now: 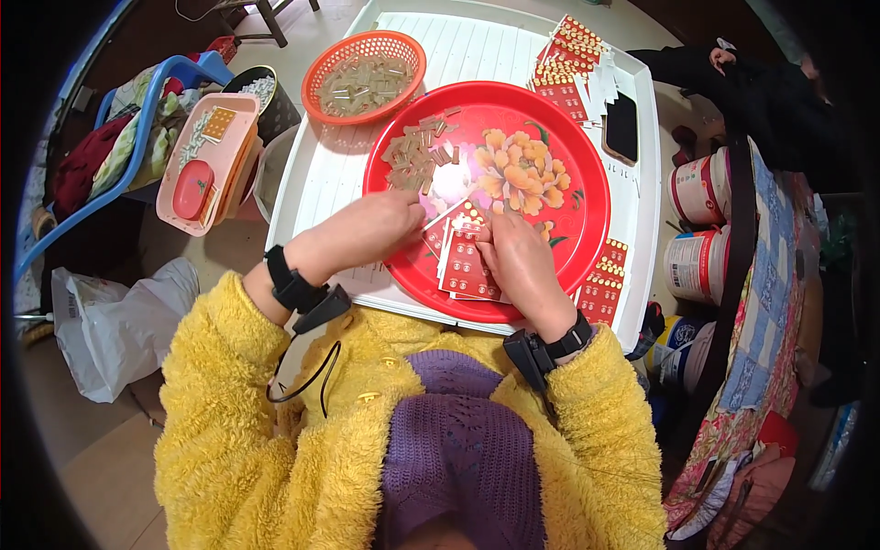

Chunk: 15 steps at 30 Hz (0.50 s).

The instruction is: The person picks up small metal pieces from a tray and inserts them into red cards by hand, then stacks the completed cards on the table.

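A round red tray with a flower print lies in front of me. Small clear tubes are heaped at its left side. My left hand is closed beside this heap; its fingertips are mostly hidden, so what they hold does not show. At the tray's near edge, my right hand grips a red card with printed rows, lying over other cards. Small gold round pieces show at the card's upper end, between my hands. A thin white edge slants toward my left fingers.
The white table also bears an orange-red basket of tubes, stacked red cards with gold pieces, a black phone and more cards at right. A pink basin stands left; tubs stand right. Another person is at far right.
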{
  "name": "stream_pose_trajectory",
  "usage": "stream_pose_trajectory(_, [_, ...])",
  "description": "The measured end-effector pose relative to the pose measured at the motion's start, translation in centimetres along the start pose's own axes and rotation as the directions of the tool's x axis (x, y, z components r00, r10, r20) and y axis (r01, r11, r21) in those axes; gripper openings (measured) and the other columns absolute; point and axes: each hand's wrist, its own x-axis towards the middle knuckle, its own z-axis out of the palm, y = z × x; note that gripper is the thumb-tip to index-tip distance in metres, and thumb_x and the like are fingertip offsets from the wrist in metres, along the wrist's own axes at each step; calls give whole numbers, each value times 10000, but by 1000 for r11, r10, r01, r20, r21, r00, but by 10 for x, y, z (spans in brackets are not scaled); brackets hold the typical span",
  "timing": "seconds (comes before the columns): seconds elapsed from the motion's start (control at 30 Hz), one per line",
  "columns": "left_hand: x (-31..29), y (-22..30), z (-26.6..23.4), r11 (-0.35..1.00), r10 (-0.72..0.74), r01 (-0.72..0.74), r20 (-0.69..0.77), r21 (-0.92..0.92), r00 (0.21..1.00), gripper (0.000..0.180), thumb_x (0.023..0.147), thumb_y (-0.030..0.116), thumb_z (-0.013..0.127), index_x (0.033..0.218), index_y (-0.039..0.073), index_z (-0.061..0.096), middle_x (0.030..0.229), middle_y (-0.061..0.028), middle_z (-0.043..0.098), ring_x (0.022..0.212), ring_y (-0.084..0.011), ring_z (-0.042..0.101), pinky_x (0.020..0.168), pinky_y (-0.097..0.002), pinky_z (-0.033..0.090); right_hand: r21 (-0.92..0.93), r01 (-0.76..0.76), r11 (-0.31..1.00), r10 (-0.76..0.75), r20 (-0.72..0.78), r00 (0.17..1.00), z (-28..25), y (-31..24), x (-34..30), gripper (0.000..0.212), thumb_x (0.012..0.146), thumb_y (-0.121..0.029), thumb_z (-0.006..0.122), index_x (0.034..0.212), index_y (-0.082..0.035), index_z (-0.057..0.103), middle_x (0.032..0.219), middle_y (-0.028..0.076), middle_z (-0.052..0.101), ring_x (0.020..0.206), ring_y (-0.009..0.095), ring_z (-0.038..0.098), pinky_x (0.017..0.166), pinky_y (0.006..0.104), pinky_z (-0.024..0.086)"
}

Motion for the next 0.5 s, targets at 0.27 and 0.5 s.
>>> stream_pose_trajectory(0.27, [12, 57, 28, 586, -370, 235, 2, -775, 929, 92, 907, 36, 635, 975, -19, 607, 799, -68, 662, 706, -114, 640, 601, -247, 519, 87, 15, 996, 0, -163, 987, 6, -4, -7, 135, 829, -77, 665, 932, -29, 591, 869, 133, 600, 844, 330, 607, 712, 412, 491])
stream_pose_trajectory(0.5, [14, 58, 57, 369, -532, 294, 59, -882, 845, 86, 932, 27, 608, 999, -28, 607, 796, -32, 651, 697, -78, 626, 588, -224, 517, 58, 38, 998, -25, -206, 978, 11, -4, -11, 92, 857, -71, 648, 915, -28, 592, 883, 133, 611, 816, 325, 610, 690, 393, 490])
